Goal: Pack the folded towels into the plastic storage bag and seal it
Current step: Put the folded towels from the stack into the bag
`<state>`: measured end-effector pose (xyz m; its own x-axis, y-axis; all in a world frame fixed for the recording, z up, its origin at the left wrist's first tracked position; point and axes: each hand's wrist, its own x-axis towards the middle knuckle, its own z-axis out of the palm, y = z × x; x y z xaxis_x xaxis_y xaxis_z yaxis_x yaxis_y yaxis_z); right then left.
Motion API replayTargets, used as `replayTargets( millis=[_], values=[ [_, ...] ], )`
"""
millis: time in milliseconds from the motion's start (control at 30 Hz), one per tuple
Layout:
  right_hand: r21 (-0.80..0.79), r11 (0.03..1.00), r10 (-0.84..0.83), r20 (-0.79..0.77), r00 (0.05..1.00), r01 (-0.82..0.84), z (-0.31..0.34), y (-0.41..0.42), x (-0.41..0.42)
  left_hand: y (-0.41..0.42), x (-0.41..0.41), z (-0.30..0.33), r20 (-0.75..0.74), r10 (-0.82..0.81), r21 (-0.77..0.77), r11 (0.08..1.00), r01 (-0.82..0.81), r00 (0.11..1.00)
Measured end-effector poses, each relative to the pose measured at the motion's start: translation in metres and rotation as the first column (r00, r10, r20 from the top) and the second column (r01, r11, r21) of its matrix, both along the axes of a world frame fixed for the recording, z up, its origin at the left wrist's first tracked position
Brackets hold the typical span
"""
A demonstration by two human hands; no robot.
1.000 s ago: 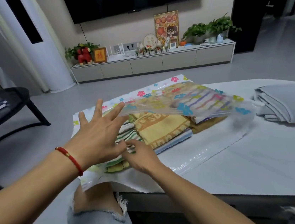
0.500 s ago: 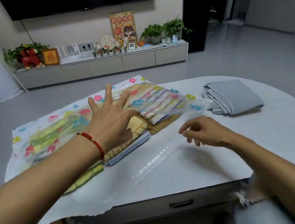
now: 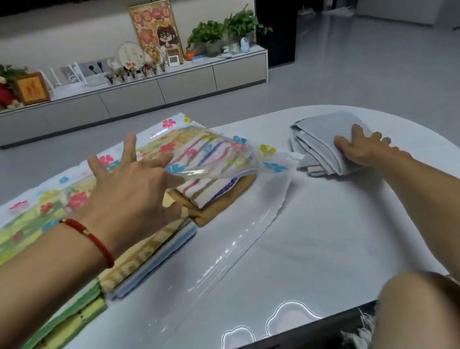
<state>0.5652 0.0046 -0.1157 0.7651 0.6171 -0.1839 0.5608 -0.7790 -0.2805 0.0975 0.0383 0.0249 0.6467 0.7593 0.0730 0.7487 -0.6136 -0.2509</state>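
A clear plastic storage bag [image 3: 272, 166] printed with flowers lies across the white table [image 3: 347, 247], its mouth facing right. Inside it lie several folded towels: a striped one [image 3: 210, 188] on a brown one [image 3: 226, 203], a yellow one [image 3: 135, 261] and a green one [image 3: 67, 324]. My left hand [image 3: 132, 192], fingers spread, props up the bag's upper sheet at the mouth. My right hand [image 3: 364, 147] lies flat on a folded grey towel [image 3: 319, 134], which sits outside the bag at the table's right.
The bag's lower sheet [image 3: 233, 255] spreads toward the front edge of the table. My bare knee [image 3: 431, 312] shows at the lower right. A low TV cabinet [image 3: 127, 100] with plants and ornaments stands across the grey floor.
My right hand has moved from near the bag's mouth out to the right and landed on the grey towel. My left hand still holds the bag's upper sheet up.
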Motion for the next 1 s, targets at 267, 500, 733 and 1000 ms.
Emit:
replayTargets(
  millis=[267, 500, 733, 1000],
  values=[
    [0.196, 0.977, -0.091, -0.002, 0.996, 0.089, 0.030, 0.007, -0.003, 0.001, 0.001, 0.017, 0.166, 0.052, 0.011, 0.998, -0.055, 0.985],
    [0.491, 0.823, -0.013, -0.487, 0.873, 0.286, 0.050, -0.002, 0.026, 0.005, 0.000, 0.016, 0.175, 0.054, 0.019, 0.998, -0.058, 0.983],
    [0.491, 0.835, 0.279, -0.765, 0.580, 0.246, 0.070, -0.046, 0.004, 0.014, -0.001, 0.017, 0.141, 0.098, 0.023, 0.995, -0.102, 0.985],
    [0.586, 0.795, 0.548, -0.578, 0.605, -0.159, 0.145, -0.124, -0.074, 0.021, -0.012, 0.036, 0.170, 0.124, -0.055, 0.992, -0.116, 0.978]
  ],
)
